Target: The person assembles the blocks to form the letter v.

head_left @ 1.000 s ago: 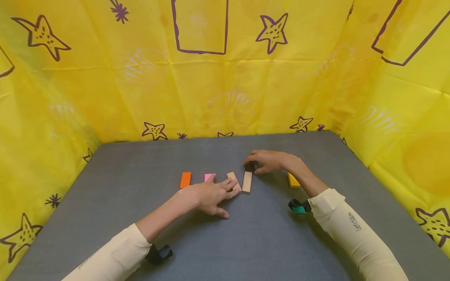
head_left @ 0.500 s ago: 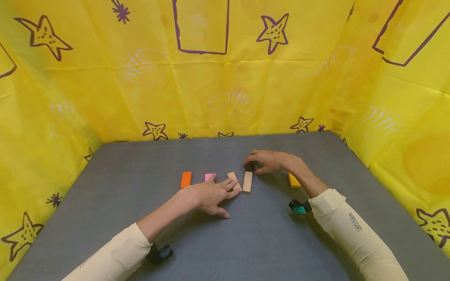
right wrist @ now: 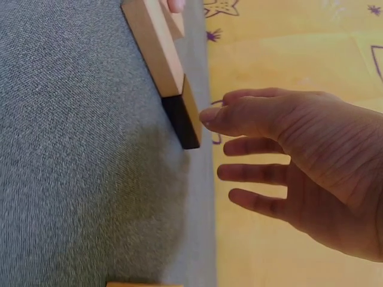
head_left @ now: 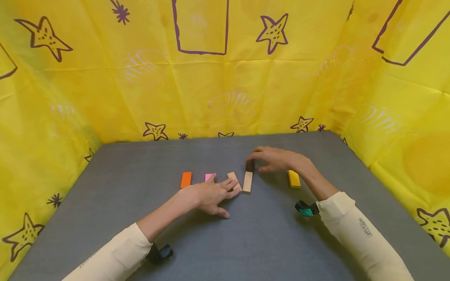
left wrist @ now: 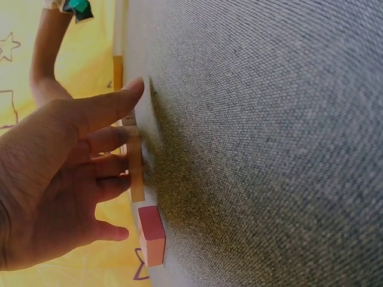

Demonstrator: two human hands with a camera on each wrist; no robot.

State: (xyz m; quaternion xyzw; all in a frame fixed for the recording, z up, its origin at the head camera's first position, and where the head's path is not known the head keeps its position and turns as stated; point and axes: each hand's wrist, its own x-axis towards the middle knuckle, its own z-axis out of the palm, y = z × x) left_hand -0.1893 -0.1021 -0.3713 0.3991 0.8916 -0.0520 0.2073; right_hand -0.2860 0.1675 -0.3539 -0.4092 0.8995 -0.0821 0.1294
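Two plain wooden blocks lie in the middle of the table, meeting at their near ends. On the slanted wooden block (head_left: 231, 176) my left hand (head_left: 212, 197) rests its fingertips, fingers spread. A dark block (head_left: 250, 166) continues from the far end of the straighter wooden block (head_left: 247, 182), end against end. My right hand (head_left: 272, 159) hovers at the dark block with loosely bent fingers; in the right wrist view its thumb is right by the block's upper edge (right wrist: 192, 113), nothing gripped. A pink block (head_left: 208, 177) lies partly hidden behind the left hand.
An orange block (head_left: 186, 179) lies at the left, and a yellow block (head_left: 293, 179) at the right below my right wrist. The grey table (head_left: 225, 249) is bordered by a yellow patterned cloth (head_left: 211, 78) at the back and sides.
My right hand has lifted slightly and drawn back to the right, uncovering more of the dark block and the yellow block. The left hand has stayed still.
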